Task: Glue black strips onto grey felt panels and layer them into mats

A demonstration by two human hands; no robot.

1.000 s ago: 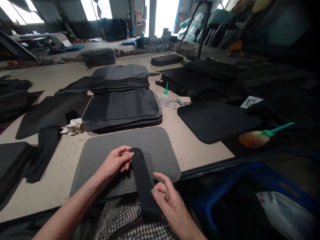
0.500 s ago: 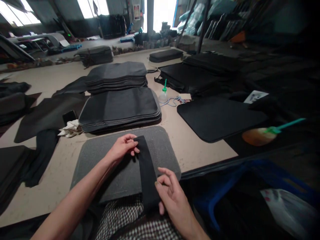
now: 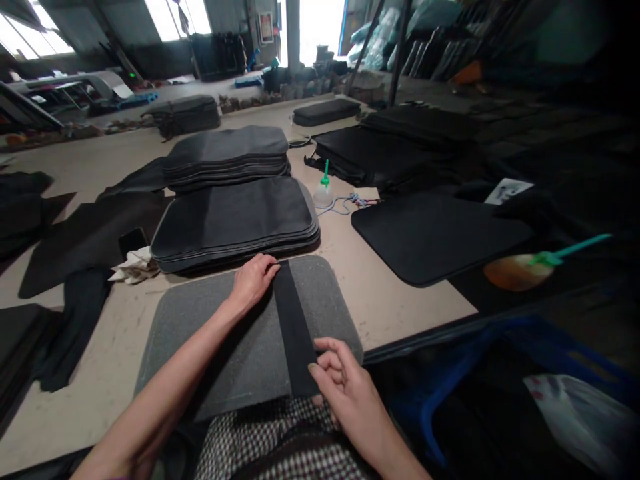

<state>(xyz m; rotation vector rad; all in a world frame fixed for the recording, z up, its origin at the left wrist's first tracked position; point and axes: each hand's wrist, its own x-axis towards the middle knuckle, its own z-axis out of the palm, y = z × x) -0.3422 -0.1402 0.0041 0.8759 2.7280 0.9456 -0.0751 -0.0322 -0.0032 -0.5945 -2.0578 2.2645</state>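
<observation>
A black fabric strip (image 3: 294, 327) lies lengthwise over a grey rounded panel (image 3: 225, 353) at the table's front edge. At the strip's far end, my left hand (image 3: 254, 280) has its fingers closed on the corner, pressed down near the panel's back edge. My right hand (image 3: 345, 383) is at the near end, thumb and curled fingers closed around the strip's right edge. Part of its grip is hidden behind the strip. Just behind the panel stands a stack of black rounded panels (image 3: 235, 217).
A second panel stack (image 3: 227, 150) sits farther back. A squeeze bottle with a green nozzle (image 3: 324, 192) stands by a cord; an amber one (image 3: 517, 272) lies at right. A single black panel (image 3: 435, 233) rests right of centre. A blue crate (image 3: 425, 427) is low on the right.
My left hand has moved the strip's far end away from me and down onto the panel. The near end has slid up from my lap to the panel's front edge.
</observation>
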